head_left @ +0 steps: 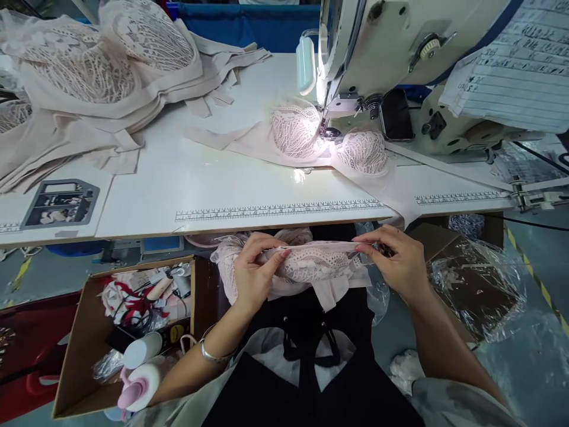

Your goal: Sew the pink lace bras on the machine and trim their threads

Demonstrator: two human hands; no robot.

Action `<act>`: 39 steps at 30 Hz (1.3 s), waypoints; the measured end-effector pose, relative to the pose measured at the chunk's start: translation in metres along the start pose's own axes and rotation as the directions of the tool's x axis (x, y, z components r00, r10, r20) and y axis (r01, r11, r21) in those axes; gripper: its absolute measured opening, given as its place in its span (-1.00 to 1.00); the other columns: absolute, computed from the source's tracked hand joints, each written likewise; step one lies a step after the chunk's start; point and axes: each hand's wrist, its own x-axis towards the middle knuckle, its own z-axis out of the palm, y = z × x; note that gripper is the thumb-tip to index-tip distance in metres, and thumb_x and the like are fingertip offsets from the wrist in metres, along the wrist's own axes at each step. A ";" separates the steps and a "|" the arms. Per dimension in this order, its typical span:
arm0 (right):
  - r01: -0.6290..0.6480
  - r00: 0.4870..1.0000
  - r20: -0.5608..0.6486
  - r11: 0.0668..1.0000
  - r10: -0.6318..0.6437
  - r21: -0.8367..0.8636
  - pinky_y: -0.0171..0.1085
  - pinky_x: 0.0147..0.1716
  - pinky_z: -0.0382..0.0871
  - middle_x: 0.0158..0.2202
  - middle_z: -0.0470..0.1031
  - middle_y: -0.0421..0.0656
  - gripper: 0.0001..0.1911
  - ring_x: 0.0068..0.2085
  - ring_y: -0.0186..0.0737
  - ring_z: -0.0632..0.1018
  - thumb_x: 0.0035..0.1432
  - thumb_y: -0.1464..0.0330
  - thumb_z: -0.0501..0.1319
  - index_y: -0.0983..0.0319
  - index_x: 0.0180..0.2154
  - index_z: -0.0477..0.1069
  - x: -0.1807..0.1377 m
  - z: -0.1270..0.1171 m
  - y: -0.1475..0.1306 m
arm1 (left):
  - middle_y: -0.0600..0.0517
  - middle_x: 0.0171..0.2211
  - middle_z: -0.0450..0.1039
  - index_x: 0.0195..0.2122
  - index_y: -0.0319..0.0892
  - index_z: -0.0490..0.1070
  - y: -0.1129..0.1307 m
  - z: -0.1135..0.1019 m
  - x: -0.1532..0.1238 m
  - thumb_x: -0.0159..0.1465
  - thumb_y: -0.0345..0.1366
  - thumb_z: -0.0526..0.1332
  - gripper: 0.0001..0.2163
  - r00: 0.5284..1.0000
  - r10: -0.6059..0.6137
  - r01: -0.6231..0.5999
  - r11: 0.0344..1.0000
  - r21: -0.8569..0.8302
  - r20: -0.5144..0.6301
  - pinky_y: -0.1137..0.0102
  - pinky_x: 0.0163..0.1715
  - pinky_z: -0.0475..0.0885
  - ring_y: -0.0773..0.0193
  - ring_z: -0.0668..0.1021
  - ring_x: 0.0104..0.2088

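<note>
— Left hand [258, 267], there it is at the near side, thumb and fingers closed in a pinch on the pale lace garment [315, 265]!

— And the right hand [395, 261]?

— Pinching too, fingertips together at the right end of the garment's far edge. Something dark [384, 249] shows by those fingers, too small for me to name.

— So where does the piece sit?

— Over the lap, just on the near side of the white table [231, 187], its edge drawn out between the two hands, plain fabric tabs [331, 290] hanging toward us.

— How would you say it handles?

— Light, I'd judge, and soft; the tabs should flop about, while the cups ought to keep some shape. Lace like that could snag or stretch, so I'd grip the firmer edge, one pinch at each end, and spare the open mesh.

— And beyond?

— Another lace bra [296, 133] lies under the lit head of the sewing machine [386, 41], and a stack of similar pieces [89, 107] fills the far left of the table.
</note>
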 end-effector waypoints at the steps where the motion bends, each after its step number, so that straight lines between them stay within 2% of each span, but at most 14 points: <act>1: -0.010 1.000 0.018 1.000 0.009 0.019 -0.27 -0.52 0.23 -0.50 0.50 -0.23 -0.93 -0.49 -0.29 0.40 0.21 0.43 0.35 0.12 -0.32 0.58 0.002 -0.002 -0.001 | 0.07 -0.39 0.56 -0.37 -0.11 0.59 -0.001 0.001 0.000 0.24 -0.32 0.41 -0.95 1.000 -0.009 0.010 1.000 -0.020 0.003 0.37 -0.23 0.45 0.26 0.55 -0.31; 7: -0.111 0.970 0.240 0.944 0.034 0.311 -0.26 -0.51 0.14 -0.54 0.38 -0.24 -0.87 -0.49 -0.30 0.28 0.18 0.38 0.36 0.12 -0.43 0.53 0.017 -0.028 -0.001 | 0.07 -0.35 0.53 -0.34 -0.10 0.57 -0.001 -0.002 -0.006 0.26 -0.29 0.41 -0.94 0.993 -0.085 0.100 0.975 -0.197 0.082 0.38 -0.19 0.43 0.26 0.53 -0.26; 9: -0.150 0.948 0.319 0.905 0.016 0.399 -0.26 -0.50 0.13 -0.55 0.33 -0.25 -0.85 -0.49 -0.31 0.27 0.17 0.34 0.37 0.13 -0.45 0.52 0.023 -0.037 -0.004 | 0.06 -0.35 0.49 -0.33 -0.11 0.55 0.005 -0.008 -0.002 0.29 -0.27 0.39 -0.92 0.969 -0.110 0.169 0.948 -0.268 0.221 0.39 -0.19 0.43 0.27 0.52 -0.26; 10: -0.163 0.936 0.353 0.887 0.001 0.431 -0.27 -0.50 0.13 -0.55 0.32 -0.25 -0.84 -0.49 -0.32 0.26 0.17 0.33 0.37 0.13 -0.46 0.51 0.027 -0.041 -0.007 | 0.04 -0.33 0.48 -0.31 -0.12 0.53 0.009 -0.010 0.001 0.31 -0.24 0.37 -0.90 0.938 -0.104 0.204 0.937 -0.282 0.331 0.38 -0.18 0.43 0.26 0.52 -0.25; 12: -0.178 0.905 0.424 0.878 -0.031 0.445 -0.28 -0.52 0.12 -0.55 0.30 -0.26 -0.83 -0.51 -0.35 0.25 0.16 0.33 0.37 0.15 -0.47 0.50 0.032 -0.043 -0.017 | -0.02 -0.22 0.48 -0.19 -0.13 0.51 0.021 -0.013 0.010 0.33 -0.14 0.35 -0.82 0.832 -0.045 0.221 0.941 -0.256 0.554 0.32 -0.10 0.43 0.20 0.53 -0.16; 14: -0.167 0.872 0.487 0.906 -0.048 0.389 -0.30 -0.53 0.13 -0.53 0.33 -0.26 -0.86 -0.52 -0.37 0.27 0.15 0.37 0.36 0.17 -0.46 0.52 0.037 -0.037 -0.031 | -0.10 -0.05 0.46 0.00 -0.14 0.47 0.034 -0.009 0.017 0.28 -0.05 0.37 -0.63 0.731 0.037 0.148 0.966 -0.212 0.682 0.25 0.02 0.40 0.11 0.50 -0.01; 15: -0.151 0.859 0.509 0.925 -0.052 0.349 -0.32 -0.53 0.15 -0.51 0.35 -0.25 -0.89 -0.51 -0.37 0.30 0.14 0.39 0.35 0.18 -0.45 0.53 0.038 -0.032 -0.039 | -0.11 -0.03 0.46 0.03 -0.14 0.45 0.039 -0.005 0.020 0.27 -0.04 0.38 -0.60 0.713 0.068 0.098 0.976 -0.194 0.698 0.25 0.03 0.40 0.10 0.49 0.01; 18: -0.099 0.853 0.518 0.956 -0.061 0.275 -0.35 -0.51 0.19 -0.49 0.38 -0.24 -0.90 -0.46 -0.36 0.37 0.14 0.44 0.34 0.20 -0.43 0.52 0.037 -0.015 -0.052 | 0.02 -0.27 0.45 -0.23 -0.16 0.47 0.047 0.011 0.020 0.35 -0.19 0.33 -0.85 0.753 0.107 -0.001 0.987 -0.161 0.650 0.39 -0.20 0.39 0.25 0.50 -0.23; 21: -0.032 0.875 0.477 0.971 -0.088 0.237 -0.35 -0.49 0.20 -0.45 0.42 -0.24 -0.90 -0.43 -0.35 0.40 0.18 0.41 0.33 0.19 -0.39 0.46 0.031 -0.006 -0.048 | 0.09 -0.43 0.36 -0.41 -0.18 0.39 0.047 0.023 0.019 0.39 -0.34 0.27 -0.80 0.788 0.133 -0.030 0.983 -0.179 0.601 0.46 -0.35 0.32 0.35 0.43 -0.38; 24: -0.043 0.912 0.402 0.955 -0.083 0.294 -0.35 -0.50 0.21 -0.37 0.49 -0.24 -0.76 -0.44 -0.34 0.39 0.16 0.30 0.40 0.15 -0.29 0.33 0.024 -0.007 -0.032 | 0.09 -0.43 0.38 -0.41 -0.18 0.42 0.045 0.024 0.021 0.37 -0.39 0.28 -0.83 0.784 0.136 -0.003 0.977 -0.215 0.605 0.46 -0.34 0.33 0.34 0.45 -0.36; 27: -0.069 0.925 0.372 0.932 -0.073 0.355 -0.33 -0.51 0.20 -0.34 0.54 -0.21 -0.68 -0.47 -0.34 0.38 0.17 0.23 0.40 0.14 -0.31 0.25 0.019 -0.014 -0.018 | 0.08 -0.43 0.39 -0.42 -0.17 0.43 0.043 0.022 0.025 0.36 -0.39 0.27 -0.82 0.795 0.094 0.051 0.974 -0.221 0.599 0.43 -0.33 0.34 0.31 0.46 -0.36; 31: -0.018 0.906 0.408 0.954 -0.111 0.299 -0.34 -0.53 0.19 -0.37 0.49 -0.21 -0.80 -0.50 -0.38 0.32 0.20 0.21 0.38 0.15 -0.27 0.43 0.018 -0.023 -0.011 | 0.06 -0.44 0.40 -0.45 -0.16 0.44 0.042 0.022 0.027 0.36 -0.30 0.28 -0.79 0.803 0.047 0.096 0.974 -0.207 0.594 0.40 -0.34 0.34 0.29 0.46 -0.38; 35: -0.076 0.898 0.435 0.951 -0.066 0.300 -0.36 -0.57 0.17 -0.45 0.39 -0.28 -0.78 -0.53 -0.40 0.31 0.19 0.18 0.40 0.15 -0.21 0.49 0.021 -0.026 -0.009 | 0.05 -0.45 0.40 -0.46 -0.15 0.45 0.043 0.023 0.027 0.37 -0.21 0.27 -0.75 0.802 0.037 0.087 0.980 -0.177 0.596 0.39 -0.37 0.34 0.28 0.46 -0.39; 39: -0.074 0.884 0.457 0.937 -0.097 0.341 -0.36 -0.54 0.22 -0.31 0.53 -0.18 -0.79 -0.49 -0.38 0.36 0.21 0.18 0.37 0.17 -0.26 0.49 0.023 -0.026 -0.009 | 0.05 -0.46 0.41 -0.46 -0.15 0.45 0.044 0.023 0.028 0.38 -0.17 0.26 -0.73 0.809 0.039 0.070 0.984 -0.163 0.587 0.40 -0.37 0.35 0.28 0.47 -0.40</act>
